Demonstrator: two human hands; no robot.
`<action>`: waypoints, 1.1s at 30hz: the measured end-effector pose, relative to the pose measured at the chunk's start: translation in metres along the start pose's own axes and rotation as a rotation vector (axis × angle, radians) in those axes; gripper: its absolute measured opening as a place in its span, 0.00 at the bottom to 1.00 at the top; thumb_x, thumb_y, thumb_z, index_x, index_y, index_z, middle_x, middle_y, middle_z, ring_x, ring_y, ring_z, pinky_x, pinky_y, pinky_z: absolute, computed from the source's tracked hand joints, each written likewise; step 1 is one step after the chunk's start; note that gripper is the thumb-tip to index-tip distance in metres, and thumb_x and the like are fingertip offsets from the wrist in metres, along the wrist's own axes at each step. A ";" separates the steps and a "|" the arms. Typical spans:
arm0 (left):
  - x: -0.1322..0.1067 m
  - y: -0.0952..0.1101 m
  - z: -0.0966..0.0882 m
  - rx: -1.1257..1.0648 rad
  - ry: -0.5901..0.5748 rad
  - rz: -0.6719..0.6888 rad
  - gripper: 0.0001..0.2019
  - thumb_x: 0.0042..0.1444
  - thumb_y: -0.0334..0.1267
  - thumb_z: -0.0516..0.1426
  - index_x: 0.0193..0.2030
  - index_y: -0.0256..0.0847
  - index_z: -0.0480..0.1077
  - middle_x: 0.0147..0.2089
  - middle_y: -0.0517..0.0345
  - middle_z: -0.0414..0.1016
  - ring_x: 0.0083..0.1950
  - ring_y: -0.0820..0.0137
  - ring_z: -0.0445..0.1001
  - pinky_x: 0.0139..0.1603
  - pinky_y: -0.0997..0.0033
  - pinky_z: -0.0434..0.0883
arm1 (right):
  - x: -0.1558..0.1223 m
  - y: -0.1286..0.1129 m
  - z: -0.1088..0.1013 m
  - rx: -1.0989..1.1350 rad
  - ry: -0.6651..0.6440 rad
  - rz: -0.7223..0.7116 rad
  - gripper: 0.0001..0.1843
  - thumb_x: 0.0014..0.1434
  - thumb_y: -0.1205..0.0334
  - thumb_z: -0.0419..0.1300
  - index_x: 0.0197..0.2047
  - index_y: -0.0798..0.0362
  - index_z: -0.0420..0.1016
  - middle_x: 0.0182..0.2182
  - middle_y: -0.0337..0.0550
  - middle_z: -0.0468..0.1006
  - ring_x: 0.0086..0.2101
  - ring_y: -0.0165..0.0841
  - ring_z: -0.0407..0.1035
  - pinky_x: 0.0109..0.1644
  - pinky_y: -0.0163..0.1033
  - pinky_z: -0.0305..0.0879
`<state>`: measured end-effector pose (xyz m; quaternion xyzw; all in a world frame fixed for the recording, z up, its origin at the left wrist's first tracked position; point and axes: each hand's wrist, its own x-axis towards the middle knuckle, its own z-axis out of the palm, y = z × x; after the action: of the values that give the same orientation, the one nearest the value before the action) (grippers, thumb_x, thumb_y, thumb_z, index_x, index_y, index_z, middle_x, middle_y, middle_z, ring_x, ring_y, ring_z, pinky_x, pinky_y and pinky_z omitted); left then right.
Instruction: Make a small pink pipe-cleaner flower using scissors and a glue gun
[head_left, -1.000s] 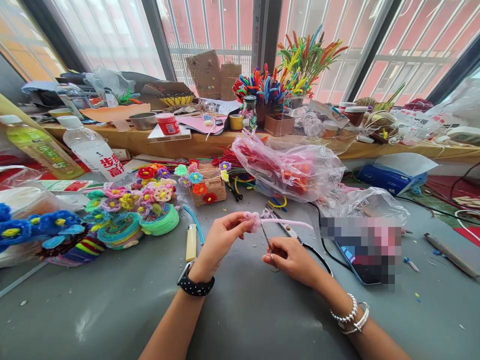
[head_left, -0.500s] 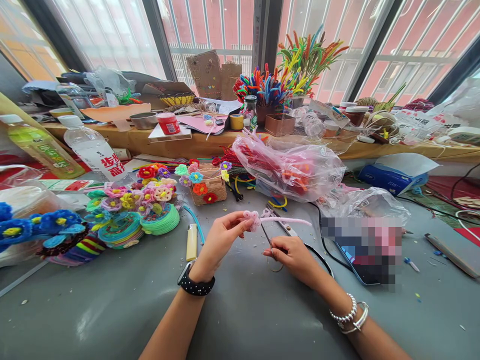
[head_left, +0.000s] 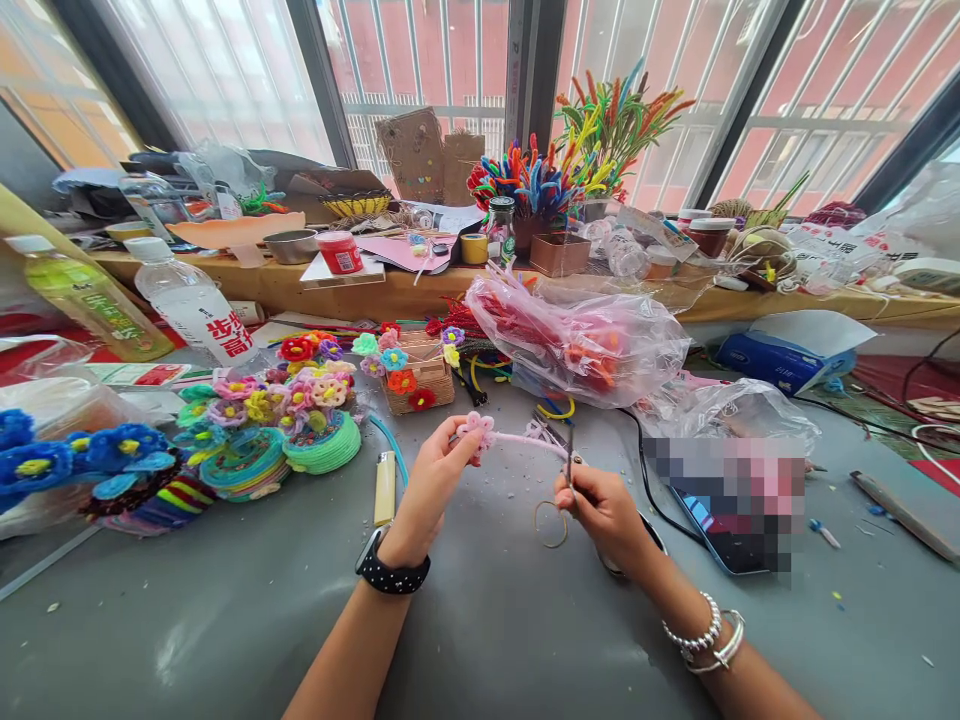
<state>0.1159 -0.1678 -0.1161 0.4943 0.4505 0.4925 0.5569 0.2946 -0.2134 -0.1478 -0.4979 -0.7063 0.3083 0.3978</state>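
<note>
The left hand (head_left: 426, 490) has a pale pink fuzzy pipe-cleaner flower (head_left: 481, 432) pinched between thumb and fingertips, with the looped petals poking out past the tips. Its fuzzy pale pink stem (head_left: 525, 440) sticks out sideways from there, pretty much level, over towards the right hand (head_left: 609, 510). That one's got its fingers curled closed around a thin pair of metal scissors (head_left: 570, 456), blades pointing up, one ring handle hanging below the fingers. The blades are right by the far end of the stem, but honestly I can't tell if they're touching it. It's all held up over the grey tabletop (head_left: 487, 630), with a cream-coloured plastic lighter (head_left: 385, 490) lying just beside the left hand.
</note>
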 end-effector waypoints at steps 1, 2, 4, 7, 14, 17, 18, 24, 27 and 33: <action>0.000 0.000 -0.001 0.017 -0.003 0.010 0.08 0.45 0.39 0.57 0.31 0.36 0.68 0.26 0.63 0.65 0.26 0.78 0.61 0.28 0.78 0.61 | -0.001 0.000 -0.002 0.012 0.047 0.005 0.28 0.51 0.36 0.43 0.19 0.53 0.59 0.15 0.35 0.58 0.19 0.26 0.51 0.23 0.32 0.50; 0.000 0.000 -0.001 0.022 -0.002 0.022 0.08 0.45 0.39 0.57 0.31 0.36 0.69 0.26 0.63 0.65 0.26 0.78 0.61 0.28 0.79 0.60 | -0.001 0.001 -0.004 0.027 0.092 0.012 0.28 0.50 0.36 0.42 0.19 0.53 0.59 0.15 0.35 0.58 0.19 0.26 0.51 0.22 0.32 0.49; 0.000 0.001 -0.003 0.009 -0.003 0.031 0.10 0.45 0.38 0.58 0.34 0.37 0.69 0.28 0.61 0.68 0.26 0.78 0.62 0.27 0.79 0.60 | -0.001 0.002 -0.006 0.070 0.144 0.036 0.28 0.50 0.35 0.42 0.20 0.53 0.59 0.16 0.35 0.56 0.18 0.26 0.49 0.22 0.32 0.48; -0.001 0.001 -0.003 -0.036 -0.038 -0.009 0.12 0.44 0.39 0.59 0.36 0.37 0.69 0.32 0.58 0.72 0.30 0.76 0.66 0.30 0.78 0.62 | -0.001 0.004 -0.003 0.131 0.075 0.054 0.29 0.49 0.34 0.41 0.25 0.53 0.61 0.17 0.34 0.54 0.19 0.26 0.48 0.22 0.32 0.47; -0.005 0.003 0.003 -0.110 -0.072 -0.112 0.12 0.39 0.38 0.62 0.30 0.35 0.69 0.29 0.58 0.72 0.29 0.74 0.69 0.34 0.73 0.67 | -0.001 -0.005 0.020 0.136 -0.250 0.035 0.33 0.51 0.34 0.34 0.28 0.55 0.64 0.22 0.37 0.60 0.25 0.28 0.55 0.27 0.32 0.51; -0.006 0.001 0.006 -0.093 -0.098 -0.105 0.11 0.40 0.37 0.61 0.30 0.35 0.68 0.28 0.59 0.71 0.29 0.75 0.69 0.33 0.74 0.67 | -0.002 -0.011 0.025 0.154 -0.281 0.011 0.34 0.50 0.34 0.33 0.28 0.55 0.65 0.22 0.37 0.60 0.25 0.28 0.56 0.28 0.32 0.52; -0.007 0.001 0.006 -0.090 -0.110 -0.098 0.10 0.41 0.37 0.61 0.30 0.35 0.68 0.28 0.59 0.71 0.29 0.75 0.68 0.32 0.75 0.67 | -0.003 -0.012 0.026 0.164 -0.283 0.006 0.34 0.51 0.34 0.34 0.28 0.55 0.65 0.22 0.37 0.61 0.26 0.29 0.56 0.28 0.32 0.52; -0.008 -0.001 0.010 -0.077 -0.096 -0.058 0.10 0.42 0.37 0.60 0.31 0.35 0.66 0.27 0.61 0.70 0.28 0.77 0.67 0.31 0.77 0.66 | -0.003 -0.010 0.030 0.208 -0.266 0.002 0.35 0.51 0.34 0.33 0.30 0.55 0.66 0.23 0.38 0.63 0.27 0.29 0.58 0.30 0.33 0.54; -0.009 -0.001 0.011 -0.073 -0.090 -0.051 0.10 0.42 0.37 0.60 0.31 0.35 0.66 0.27 0.61 0.70 0.28 0.77 0.67 0.31 0.77 0.67 | -0.003 -0.009 0.031 0.207 -0.271 0.018 0.35 0.51 0.34 0.33 0.30 0.56 0.66 0.23 0.39 0.64 0.27 0.30 0.59 0.30 0.33 0.54; -0.008 -0.005 0.012 -0.051 -0.091 -0.030 0.11 0.42 0.37 0.60 0.30 0.35 0.65 0.25 0.61 0.69 0.26 0.76 0.68 0.29 0.75 0.68 | -0.003 -0.013 0.031 0.174 -0.265 0.033 0.36 0.50 0.33 0.33 0.27 0.56 0.66 0.23 0.40 0.65 0.27 0.31 0.60 0.30 0.34 0.55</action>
<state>0.1270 -0.1770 -0.1194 0.4949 0.4194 0.4725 0.5966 0.2624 -0.2218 -0.1536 -0.4280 -0.7148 0.4381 0.3376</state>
